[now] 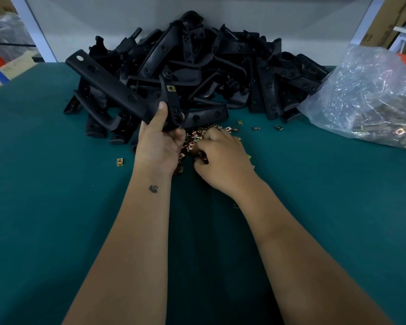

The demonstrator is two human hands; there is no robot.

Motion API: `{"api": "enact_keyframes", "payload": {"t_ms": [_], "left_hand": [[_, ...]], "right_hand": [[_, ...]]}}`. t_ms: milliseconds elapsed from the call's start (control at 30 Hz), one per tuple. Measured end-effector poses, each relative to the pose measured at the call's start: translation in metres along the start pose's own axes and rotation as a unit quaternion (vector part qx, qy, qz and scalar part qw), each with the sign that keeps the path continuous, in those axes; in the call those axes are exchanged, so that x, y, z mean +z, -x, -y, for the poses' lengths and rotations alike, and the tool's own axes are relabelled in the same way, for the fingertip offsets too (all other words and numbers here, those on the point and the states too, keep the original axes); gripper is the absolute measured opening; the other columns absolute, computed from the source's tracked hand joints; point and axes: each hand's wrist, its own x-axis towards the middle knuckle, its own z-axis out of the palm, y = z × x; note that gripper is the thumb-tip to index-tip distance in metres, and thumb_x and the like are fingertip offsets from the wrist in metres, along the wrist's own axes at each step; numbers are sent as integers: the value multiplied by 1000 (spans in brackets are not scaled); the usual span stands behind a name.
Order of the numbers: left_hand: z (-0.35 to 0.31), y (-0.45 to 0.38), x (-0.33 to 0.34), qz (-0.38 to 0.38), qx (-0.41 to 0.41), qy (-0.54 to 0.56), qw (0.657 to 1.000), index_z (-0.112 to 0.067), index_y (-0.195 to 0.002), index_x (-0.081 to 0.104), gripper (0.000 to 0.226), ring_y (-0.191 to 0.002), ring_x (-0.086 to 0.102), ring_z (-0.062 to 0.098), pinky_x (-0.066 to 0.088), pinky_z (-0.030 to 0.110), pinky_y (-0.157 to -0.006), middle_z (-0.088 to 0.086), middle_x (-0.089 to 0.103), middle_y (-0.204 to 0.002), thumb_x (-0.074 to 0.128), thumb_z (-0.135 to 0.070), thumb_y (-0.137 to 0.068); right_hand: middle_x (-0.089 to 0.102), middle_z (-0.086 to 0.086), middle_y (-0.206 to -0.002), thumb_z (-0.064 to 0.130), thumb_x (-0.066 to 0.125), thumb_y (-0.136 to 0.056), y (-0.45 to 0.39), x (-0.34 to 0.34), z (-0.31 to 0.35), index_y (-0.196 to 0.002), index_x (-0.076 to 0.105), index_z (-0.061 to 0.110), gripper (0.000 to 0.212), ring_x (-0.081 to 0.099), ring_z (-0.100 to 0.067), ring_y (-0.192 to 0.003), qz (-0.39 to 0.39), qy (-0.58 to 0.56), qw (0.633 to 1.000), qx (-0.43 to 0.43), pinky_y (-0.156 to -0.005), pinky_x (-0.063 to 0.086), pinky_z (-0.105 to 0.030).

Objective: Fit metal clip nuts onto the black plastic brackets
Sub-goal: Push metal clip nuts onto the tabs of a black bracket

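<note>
A green matte table (pixel 56 207) carries a tall heap of black plastic brackets (pixel 220 73), glossy and angular, just beyond the gripped one. Right of the grip slumps a crinkled clear bag (pixel 366 90) of metal parts. The left hand (pixel 158 141) grips a long, holed bracket (pixel 110 87) with the thumb pressed on top; a brass-coloured clip nut (pixel 171 88) sits on its upright arm. Beside it, the right hand (pixel 220 158) curls into loose clip nuts (pixel 195 137); whether it pinches one cannot be told.
</note>
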Motion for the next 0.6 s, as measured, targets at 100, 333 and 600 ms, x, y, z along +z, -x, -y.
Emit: {"api": "enact_keyframes", "payload": {"t_ms": [100, 333, 600], "left_hand": [[1, 1, 1, 4, -7, -10, 1000, -14, -115, 57, 18, -65, 59, 9, 44, 16, -49, 2, 66, -91, 60, -19, -99], [7, 3, 2, 14, -26, -25, 999, -16, -116, 56, 19, -66, 60, 11, 45, 18, -50, 3, 66, -95, 62, -19, -98], [17, 6, 7, 52, -46, -53, 996, -19, -102, 62, 5, -63, 61, 7, 46, 17, -50, -3, 71, -84, 62, -18, -97]], "right_hand": [[53, -4, -109, 20, 57, -88, 0, -2, -5, -103, 67, 10, 21, 44, -23, -108, 1, -22, 999, 30, -90, 35, -33], [50, 0, -90, 5, 59, -86, -2, -6, -14, -91, 68, 6, 10, 47, -23, -97, -18, -106, 991, 76, -74, 28, -22], [60, 4, -91, 2, 64, -87, -3, -11, -20, -90, 65, 21, 19, 55, -6, -81, -107, -288, 939, 155, -69, 42, -10]]}}
